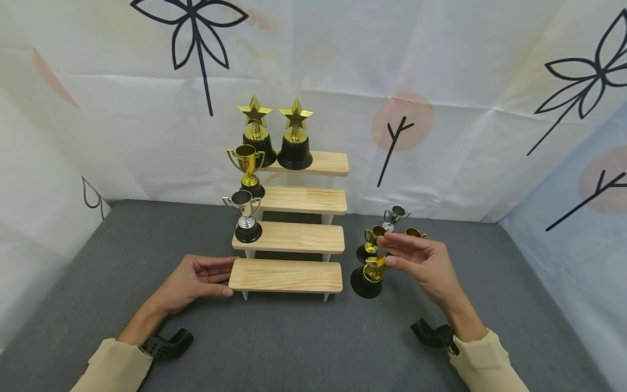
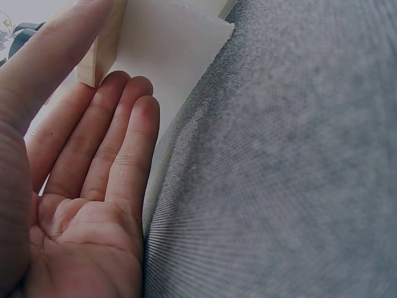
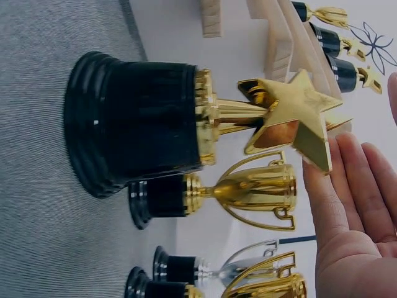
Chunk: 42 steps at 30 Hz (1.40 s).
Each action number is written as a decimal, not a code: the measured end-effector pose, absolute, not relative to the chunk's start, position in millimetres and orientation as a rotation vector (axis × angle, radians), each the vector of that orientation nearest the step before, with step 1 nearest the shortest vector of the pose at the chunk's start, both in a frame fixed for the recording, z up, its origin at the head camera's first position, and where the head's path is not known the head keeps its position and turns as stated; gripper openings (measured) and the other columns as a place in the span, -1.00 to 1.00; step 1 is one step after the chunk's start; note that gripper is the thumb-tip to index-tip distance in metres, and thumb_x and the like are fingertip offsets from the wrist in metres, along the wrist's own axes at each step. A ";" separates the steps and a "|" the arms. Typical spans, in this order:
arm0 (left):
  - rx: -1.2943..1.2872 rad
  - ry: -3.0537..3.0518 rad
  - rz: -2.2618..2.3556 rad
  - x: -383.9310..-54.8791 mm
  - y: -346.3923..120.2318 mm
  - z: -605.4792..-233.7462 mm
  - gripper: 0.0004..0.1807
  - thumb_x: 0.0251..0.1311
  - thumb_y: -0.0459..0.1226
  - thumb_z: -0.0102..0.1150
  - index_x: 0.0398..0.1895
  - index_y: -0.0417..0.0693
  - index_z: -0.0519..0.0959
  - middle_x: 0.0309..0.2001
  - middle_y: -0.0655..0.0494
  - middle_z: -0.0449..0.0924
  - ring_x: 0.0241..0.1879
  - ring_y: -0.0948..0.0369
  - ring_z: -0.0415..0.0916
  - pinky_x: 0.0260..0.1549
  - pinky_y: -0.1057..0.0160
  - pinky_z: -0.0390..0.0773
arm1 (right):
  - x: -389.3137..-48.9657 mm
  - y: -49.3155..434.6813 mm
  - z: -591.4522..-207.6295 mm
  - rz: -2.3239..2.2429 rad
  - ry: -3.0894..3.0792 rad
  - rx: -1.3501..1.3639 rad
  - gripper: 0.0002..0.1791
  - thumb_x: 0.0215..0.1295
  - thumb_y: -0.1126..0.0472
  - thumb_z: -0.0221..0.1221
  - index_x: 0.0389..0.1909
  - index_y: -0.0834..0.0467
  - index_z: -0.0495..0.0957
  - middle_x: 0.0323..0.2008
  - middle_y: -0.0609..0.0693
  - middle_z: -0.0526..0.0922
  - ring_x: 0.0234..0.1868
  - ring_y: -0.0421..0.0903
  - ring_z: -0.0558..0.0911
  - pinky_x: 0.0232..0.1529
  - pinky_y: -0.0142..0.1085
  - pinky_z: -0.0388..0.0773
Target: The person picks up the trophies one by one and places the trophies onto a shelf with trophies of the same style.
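My left hand (image 1: 200,279) is at the left end of the lowest board of a wooden tiered display stand (image 1: 286,276). Its fingers are fairly straight, and in the left wrist view their tips lie against the board's end (image 2: 102,56). Around the gold star trophy (image 1: 367,277) on the table, right of the stand, hovers my right hand (image 1: 416,264), thumb and fingers apart. The right wrist view shows that star trophy (image 3: 136,121) upright on its black base, fingers beside the star and no grip visible. Gold cups (image 1: 370,239) and a silver cup (image 1: 394,215) stand behind it.
Two gold star trophies (image 1: 295,136) occupy the top board. A gold cup trophy (image 1: 248,166) and a silver cup trophy (image 1: 246,215) stand at the left ends of the boards below. A patterned white cloth (image 1: 441,136) hangs behind the grey table (image 1: 274,348).
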<state>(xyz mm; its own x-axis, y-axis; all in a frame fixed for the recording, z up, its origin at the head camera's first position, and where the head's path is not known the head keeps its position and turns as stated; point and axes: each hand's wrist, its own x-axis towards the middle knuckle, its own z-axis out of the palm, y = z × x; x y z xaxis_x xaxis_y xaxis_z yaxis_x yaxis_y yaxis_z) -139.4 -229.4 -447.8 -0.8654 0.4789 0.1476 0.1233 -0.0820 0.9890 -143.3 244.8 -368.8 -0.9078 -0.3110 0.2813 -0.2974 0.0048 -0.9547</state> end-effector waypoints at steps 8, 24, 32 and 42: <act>0.666 1.931 2.046 -140.3 -229.4 -449.6 -0.22 -0.04 -0.64 0.44 0.27 -0.75 0.27 0.16 0.13 0.64 0.13 0.17 0.61 0.09 0.17 0.64 | -142.7 247.6 -375.2 -2.108 2.216 -0.657 -0.50 0.22 0.61 0.27 0.20 0.55 0.48 0.04 0.03 0.73 0.10 -0.08 0.69 0.04 -0.26 0.71; 0.685 1.917 2.046 -140.7 -229.3 -448.2 -0.22 -0.02 -0.64 0.43 0.27 -0.76 0.26 0.16 0.15 0.63 0.14 0.17 0.60 0.09 0.18 0.64 | -145.8 255.0 -384.4 -2.017 2.229 -0.651 -0.51 0.22 0.58 0.30 0.19 0.54 0.49 0.06 0.07 0.72 0.13 -0.02 0.68 0.06 -0.25 0.70; 0.671 1.926 2.038 -140.3 -229.2 -448.9 -0.21 -0.02 -0.62 0.44 0.28 -0.75 0.26 0.16 0.16 0.63 0.14 0.18 0.60 0.09 0.17 0.64 | -149.1 256.0 -394.4 -2.005 2.164 -0.693 -0.51 0.21 0.59 0.29 0.19 0.54 0.49 0.07 0.07 0.71 0.13 -0.07 0.68 0.06 -0.25 0.70; 0.667 1.921 2.040 -140.1 -229.8 -449.3 -0.21 -0.02 -0.63 0.44 0.28 -0.76 0.25 0.17 0.12 0.63 0.14 0.17 0.60 0.08 0.17 0.64 | -149.1 252.6 -403.0 -1.914 2.233 -0.652 -0.47 0.19 0.54 0.35 0.20 0.51 0.51 0.08 -0.02 0.71 0.07 -0.11 0.70 -0.05 -0.33 0.74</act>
